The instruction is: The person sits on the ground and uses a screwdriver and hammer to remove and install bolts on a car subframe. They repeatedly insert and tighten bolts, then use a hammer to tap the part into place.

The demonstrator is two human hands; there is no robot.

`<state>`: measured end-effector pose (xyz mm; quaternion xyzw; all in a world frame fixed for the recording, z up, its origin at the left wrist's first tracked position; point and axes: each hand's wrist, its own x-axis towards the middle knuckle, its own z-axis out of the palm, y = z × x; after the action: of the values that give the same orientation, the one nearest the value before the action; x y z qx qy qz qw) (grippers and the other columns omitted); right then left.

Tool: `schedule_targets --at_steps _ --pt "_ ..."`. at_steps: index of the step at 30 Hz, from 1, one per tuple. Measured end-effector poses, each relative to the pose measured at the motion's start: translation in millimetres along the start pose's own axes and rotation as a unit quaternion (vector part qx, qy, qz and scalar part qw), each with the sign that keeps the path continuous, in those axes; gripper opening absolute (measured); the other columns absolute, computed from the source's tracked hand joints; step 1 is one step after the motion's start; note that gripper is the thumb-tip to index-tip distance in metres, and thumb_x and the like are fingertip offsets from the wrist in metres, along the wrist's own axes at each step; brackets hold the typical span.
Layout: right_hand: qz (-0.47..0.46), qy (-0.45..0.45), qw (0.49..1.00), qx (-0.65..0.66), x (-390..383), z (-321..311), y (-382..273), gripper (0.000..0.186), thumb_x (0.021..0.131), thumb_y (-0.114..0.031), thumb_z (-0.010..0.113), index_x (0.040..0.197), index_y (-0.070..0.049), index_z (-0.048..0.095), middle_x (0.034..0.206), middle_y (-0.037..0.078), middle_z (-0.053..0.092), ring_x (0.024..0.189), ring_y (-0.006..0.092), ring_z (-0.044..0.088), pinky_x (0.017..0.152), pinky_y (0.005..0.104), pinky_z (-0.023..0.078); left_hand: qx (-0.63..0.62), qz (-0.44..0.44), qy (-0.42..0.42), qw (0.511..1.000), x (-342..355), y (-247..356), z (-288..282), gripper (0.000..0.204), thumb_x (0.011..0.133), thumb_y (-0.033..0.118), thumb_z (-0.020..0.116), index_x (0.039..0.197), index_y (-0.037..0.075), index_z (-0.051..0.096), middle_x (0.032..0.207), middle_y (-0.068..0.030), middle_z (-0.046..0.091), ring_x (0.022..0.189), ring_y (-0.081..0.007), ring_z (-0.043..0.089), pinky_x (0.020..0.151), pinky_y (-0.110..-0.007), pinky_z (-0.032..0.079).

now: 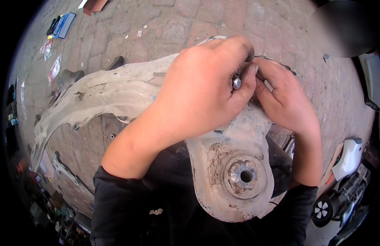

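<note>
A large beige car subframe, dirty and rust-stained, stretches from the left to the middle in front of me. Its near end carries a round mount with a dark hole. Over its right part, my left hand is closed round a shiny metal rod with a rounded end; only that end shows, and the rest is hidden in the fist. My right hand is closed too, its fingers bent and meeting the left fingertips. What the right fingers grip, if anything, is hidden.
Brick paving lies all round. A blue box and a clear plastic bag are at the far left. On the right are a white car panel and a car wheel. Assorted clutter fills the lower left.
</note>
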<state>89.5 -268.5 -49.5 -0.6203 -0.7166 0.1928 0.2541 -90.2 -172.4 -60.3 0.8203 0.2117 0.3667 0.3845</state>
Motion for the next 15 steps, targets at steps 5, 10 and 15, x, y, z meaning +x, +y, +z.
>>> schedule_targets --at_steps 5,10,15 --pt "0.14 -0.024 0.981 0.135 -14 -11 7 0.022 0.103 -0.019 0.055 0.1 0.003 0.059 0.083 0.016 0.061 0.073 0.0315 0.058 0.071 0.0373 0.048 -0.004 0.001 -0.004 1.0 0 -1 0 0.013 0.082 -0.001 0.073 0.093 -0.002 0.065 0.068 -0.0082 0.056 0.052 -0.0134 0.05 0.05 -0.027 0.041" --pt "0.132 -0.006 0.977 0.17 -12 -5 -5 0.025 0.105 -0.021 0.053 0.097 0.003 0.058 0.08 0.014 0.06 0.073 0.0282 0.058 0.071 0.0366 0.048 -0.023 -0.003 0.004 1.0 0 0 0 0.014 0.082 -0.001 0.073 0.093 -0.001 0.065 0.068 -0.0068 0.057 0.052 -0.0119 0.049 0.049 -0.026 0.04" --pt "0.149 -0.017 0.982 0.118 -7 -5 -5 0.026 0.105 -0.021 0.053 0.096 0.002 0.058 0.081 0.013 0.061 0.074 0.0263 0.059 0.072 0.036 0.049 -0.027 -0.014 0.011 0.999 -1 -2 -3 0.015 0.083 0.0 0.072 0.095 -0.001 0.065 0.067 -0.0056 0.057 0.053 -0.0101 0.049 0.049 -0.026 0.04"
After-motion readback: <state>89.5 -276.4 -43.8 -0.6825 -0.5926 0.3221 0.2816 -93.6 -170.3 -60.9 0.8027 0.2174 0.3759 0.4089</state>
